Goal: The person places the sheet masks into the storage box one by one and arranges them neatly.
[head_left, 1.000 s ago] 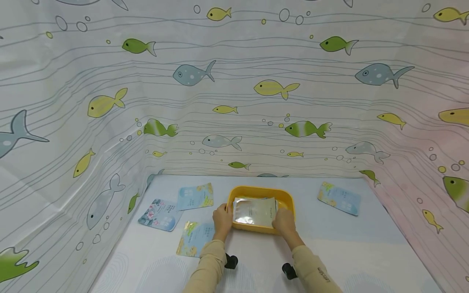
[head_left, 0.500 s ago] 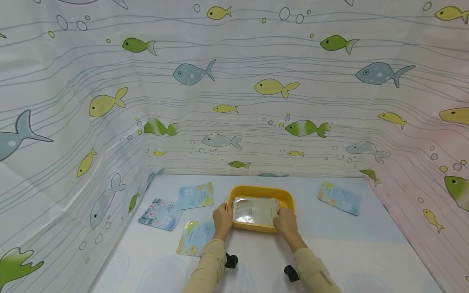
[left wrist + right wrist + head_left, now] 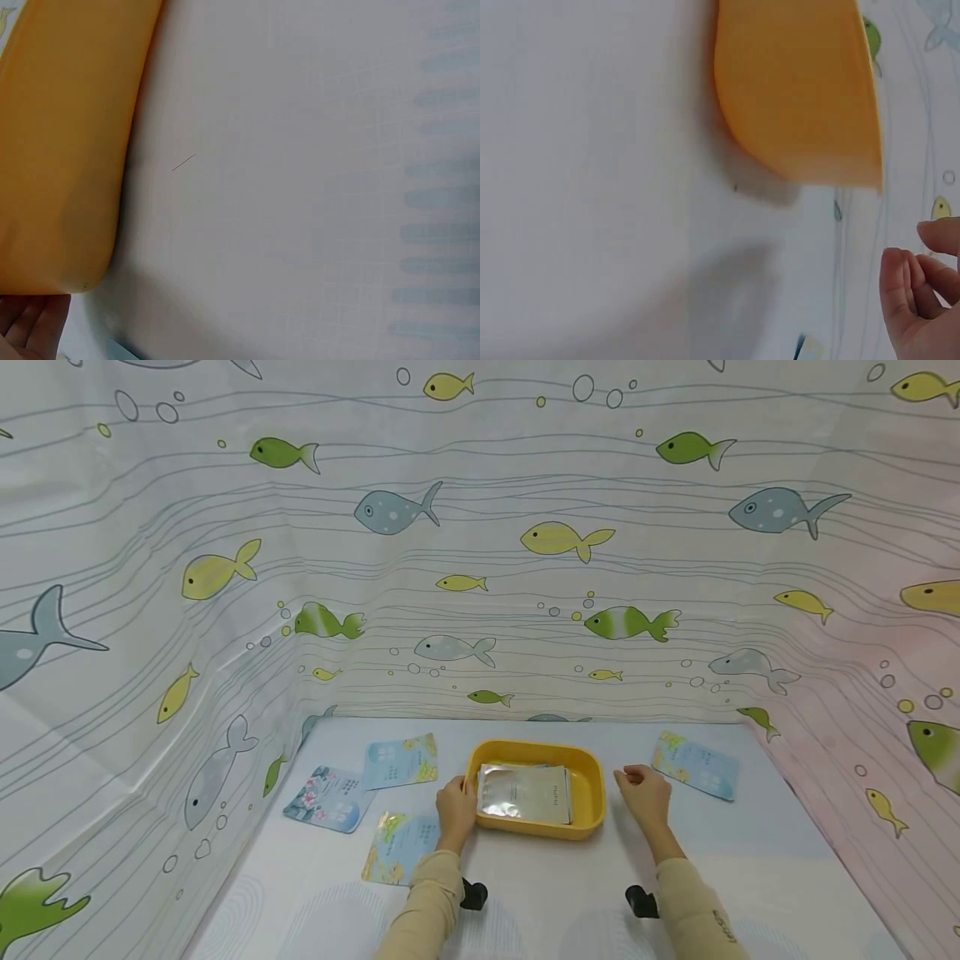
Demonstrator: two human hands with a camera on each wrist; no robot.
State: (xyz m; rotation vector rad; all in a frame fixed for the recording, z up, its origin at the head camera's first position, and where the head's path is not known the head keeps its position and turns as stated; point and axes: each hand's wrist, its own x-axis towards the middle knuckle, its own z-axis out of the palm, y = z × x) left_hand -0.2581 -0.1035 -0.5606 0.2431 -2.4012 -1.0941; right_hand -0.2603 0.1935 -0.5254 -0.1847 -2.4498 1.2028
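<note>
Seen from the left of the desk (image 3: 525, 893), three face-mask sachets lie flat: a floral sachet (image 3: 330, 799), a pale blue sachet (image 3: 400, 761) behind it, and a gold-edged sachet (image 3: 397, 847) nearest the person. The left hand (image 3: 455, 810) rests against the left end of the yellow tray (image 3: 588, 789), fingers curled at its rim and touching the silver sachet (image 3: 522, 793) that lies flat on top of the stack inside; whether they pinch the sachet or only steady the tray cannot be told, and the left wrist view shows just the tray wall and a sliver of palm.

The change lies to the right. Half a second ago the right hand (image 3: 643, 793) was at the tray's right end, on the sachet's edge; now it has lifted clear and hangs just beside the tray, loosely curled and holding nothing, as the right wrist view confirms. In judgement, the silver sachet counts as placed, and the freed hand is now between the tray and the lone blue sachet (image 3: 696, 765) farther right, near it but apart.
</note>
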